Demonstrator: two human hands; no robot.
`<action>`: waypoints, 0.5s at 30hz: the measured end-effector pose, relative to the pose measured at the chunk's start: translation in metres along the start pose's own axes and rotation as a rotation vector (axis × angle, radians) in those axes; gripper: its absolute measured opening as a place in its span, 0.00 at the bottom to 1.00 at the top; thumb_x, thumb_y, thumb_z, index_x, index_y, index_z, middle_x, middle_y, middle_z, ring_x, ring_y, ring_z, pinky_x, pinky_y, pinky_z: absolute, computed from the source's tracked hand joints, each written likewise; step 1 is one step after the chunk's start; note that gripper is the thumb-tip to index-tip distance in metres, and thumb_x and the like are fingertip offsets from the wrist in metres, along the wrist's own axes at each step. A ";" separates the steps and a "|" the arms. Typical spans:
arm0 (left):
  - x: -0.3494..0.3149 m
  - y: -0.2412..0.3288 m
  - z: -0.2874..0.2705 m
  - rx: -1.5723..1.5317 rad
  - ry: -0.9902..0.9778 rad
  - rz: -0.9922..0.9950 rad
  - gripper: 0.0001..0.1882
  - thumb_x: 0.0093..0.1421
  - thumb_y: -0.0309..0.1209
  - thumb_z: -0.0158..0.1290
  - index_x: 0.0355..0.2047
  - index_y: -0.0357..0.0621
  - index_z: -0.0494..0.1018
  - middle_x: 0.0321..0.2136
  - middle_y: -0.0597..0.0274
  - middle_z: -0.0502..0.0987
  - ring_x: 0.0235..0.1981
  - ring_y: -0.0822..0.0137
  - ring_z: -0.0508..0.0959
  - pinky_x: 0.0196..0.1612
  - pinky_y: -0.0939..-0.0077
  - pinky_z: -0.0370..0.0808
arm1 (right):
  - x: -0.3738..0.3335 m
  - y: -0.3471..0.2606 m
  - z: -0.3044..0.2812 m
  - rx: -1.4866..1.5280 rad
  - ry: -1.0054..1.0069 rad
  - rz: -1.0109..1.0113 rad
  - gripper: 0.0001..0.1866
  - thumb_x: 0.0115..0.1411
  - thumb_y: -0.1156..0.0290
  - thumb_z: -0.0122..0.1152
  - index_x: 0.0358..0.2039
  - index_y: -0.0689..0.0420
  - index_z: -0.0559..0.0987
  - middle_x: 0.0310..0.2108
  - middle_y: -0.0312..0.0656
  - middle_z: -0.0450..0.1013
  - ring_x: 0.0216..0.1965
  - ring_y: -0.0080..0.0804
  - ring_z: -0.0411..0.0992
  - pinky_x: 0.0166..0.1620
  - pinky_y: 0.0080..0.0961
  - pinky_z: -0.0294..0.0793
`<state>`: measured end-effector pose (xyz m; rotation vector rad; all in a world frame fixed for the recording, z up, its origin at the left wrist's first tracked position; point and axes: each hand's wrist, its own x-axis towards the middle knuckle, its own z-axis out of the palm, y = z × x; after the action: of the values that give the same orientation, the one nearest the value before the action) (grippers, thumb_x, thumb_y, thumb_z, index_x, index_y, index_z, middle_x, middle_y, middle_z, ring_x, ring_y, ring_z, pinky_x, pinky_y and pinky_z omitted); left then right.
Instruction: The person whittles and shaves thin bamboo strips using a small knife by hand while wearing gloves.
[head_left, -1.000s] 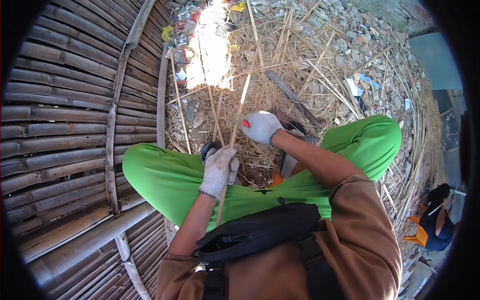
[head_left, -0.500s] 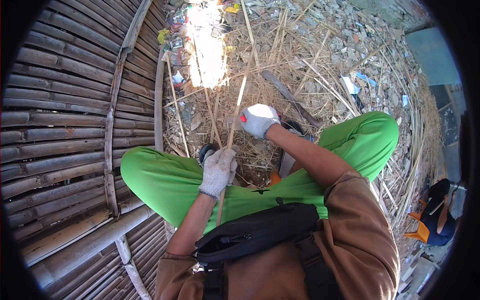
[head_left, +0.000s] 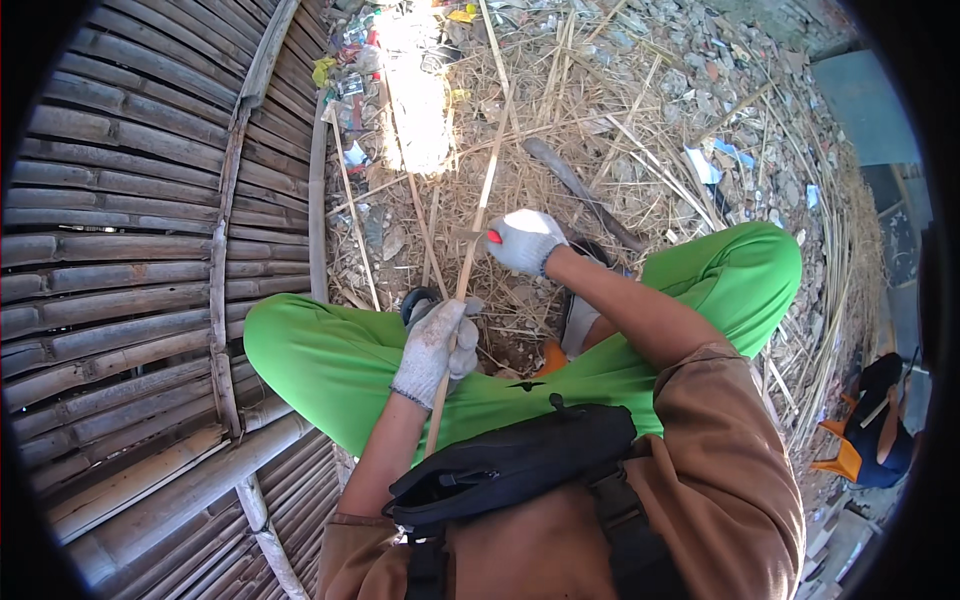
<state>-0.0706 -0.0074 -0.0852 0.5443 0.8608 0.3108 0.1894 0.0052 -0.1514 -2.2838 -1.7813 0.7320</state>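
A long, thin bamboo strip (head_left: 486, 190) runs away from my lap, between my knees and over the littered ground. My left hand (head_left: 434, 345), in a pale knit glove, is closed round its near part, with some fingertips showing on the right side. Farther up the strip, my gloved right hand (head_left: 526, 242) grips a knife (head_left: 494, 237) with a red handle. Its short blade points left and meets or overlaps the strip; contact is hard to tell. Most of the knife's handle is hidden in the glove.
A slatted bamboo wall (head_left: 160, 230) rises along my left. Beyond my feet lie shavings, loose strips and a dark stick (head_left: 585, 195). A black waist bag (head_left: 515, 465) rests on my lap. At the far right is another person (head_left: 880, 425) in dark clothing, beside something orange (head_left: 838, 455).
My left hand has shifted slightly, its fingers a little looser round the strip. My right hand and the knife have moved slightly to the right.
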 end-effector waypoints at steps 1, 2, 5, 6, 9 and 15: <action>0.000 0.001 -0.001 -0.019 0.010 -0.010 0.18 0.79 0.39 0.49 0.53 0.34 0.76 0.20 0.66 0.74 0.10 0.72 0.64 0.14 0.75 0.61 | -0.005 -0.010 0.002 0.062 -0.029 -0.005 0.22 0.66 0.50 0.53 0.37 0.53 0.88 0.39 0.55 0.84 0.43 0.57 0.83 0.51 0.50 0.83; 0.002 0.000 -0.002 -0.022 0.011 -0.014 0.18 0.79 0.39 0.49 0.53 0.34 0.76 0.20 0.66 0.74 0.10 0.72 0.64 0.14 0.75 0.61 | -0.008 -0.013 0.004 0.114 -0.062 -0.004 0.22 0.66 0.50 0.54 0.37 0.53 0.88 0.38 0.54 0.84 0.43 0.57 0.84 0.51 0.51 0.83; 0.005 -0.001 -0.006 -0.112 -0.052 -0.035 0.17 0.78 0.40 0.52 0.52 0.36 0.76 0.19 0.67 0.73 0.10 0.72 0.65 0.13 0.73 0.63 | -0.009 -0.017 0.003 0.053 -0.103 -0.054 0.20 0.65 0.52 0.57 0.38 0.53 0.88 0.38 0.54 0.85 0.42 0.58 0.84 0.50 0.53 0.83; 0.005 0.000 -0.004 -0.102 -0.045 -0.038 0.17 0.78 0.40 0.51 0.51 0.36 0.76 0.19 0.67 0.73 0.10 0.72 0.65 0.13 0.74 0.63 | -0.010 -0.018 0.001 0.013 -0.121 -0.072 0.19 0.65 0.52 0.57 0.38 0.54 0.88 0.38 0.54 0.85 0.41 0.58 0.84 0.49 0.53 0.83; 0.002 -0.004 -0.001 -0.015 -0.004 -0.033 0.16 0.78 0.39 0.51 0.49 0.36 0.76 0.18 0.68 0.71 0.10 0.72 0.65 0.12 0.74 0.63 | -0.010 -0.021 -0.008 0.034 -0.116 0.014 0.19 0.64 0.53 0.58 0.38 0.54 0.88 0.38 0.54 0.85 0.42 0.57 0.84 0.49 0.53 0.83; -0.005 -0.004 -0.002 0.046 0.057 0.005 0.15 0.78 0.38 0.51 0.47 0.36 0.76 0.17 0.68 0.70 0.09 0.72 0.64 0.12 0.74 0.62 | 0.012 -0.001 0.001 -0.091 -0.053 0.122 0.23 0.67 0.49 0.55 0.43 0.52 0.89 0.42 0.53 0.85 0.46 0.53 0.85 0.51 0.49 0.84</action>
<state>-0.0754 -0.0120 -0.0851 0.5829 0.9239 0.3131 0.1900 0.0163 -0.1546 -2.4735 -1.7446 0.7527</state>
